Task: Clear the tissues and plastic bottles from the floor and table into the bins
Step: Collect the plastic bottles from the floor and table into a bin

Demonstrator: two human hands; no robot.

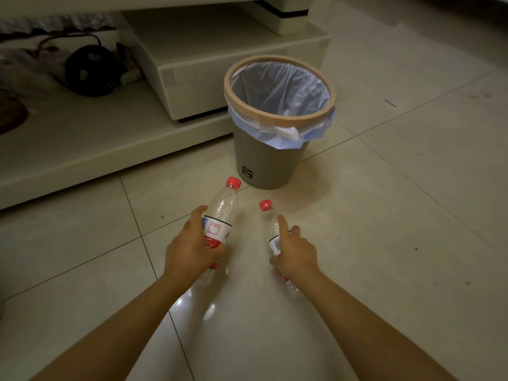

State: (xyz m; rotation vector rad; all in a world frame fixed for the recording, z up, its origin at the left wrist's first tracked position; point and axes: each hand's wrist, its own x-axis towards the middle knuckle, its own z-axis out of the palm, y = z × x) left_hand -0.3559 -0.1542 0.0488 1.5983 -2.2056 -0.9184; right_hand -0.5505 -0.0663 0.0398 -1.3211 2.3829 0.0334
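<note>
Two clear plastic bottles with red caps are held above the tiled floor, caps pointing away from me toward the bin. My left hand [189,247] grips the larger bottle [221,209] around its white and red label. My right hand [295,253] grips the slimmer bottle [268,221] at its middle, with the index finger stretched along its side. A grey-brown bin [270,158] with a tan rim and a pale plastic liner stands upright just beyond both bottles; its inside looks bare.
A cream low cabinet [198,78] with a wide base step stands behind and left of the bin. A black round object [89,70] lies on the step at the far left. Pale floor tiles [398,202] stretch to the right.
</note>
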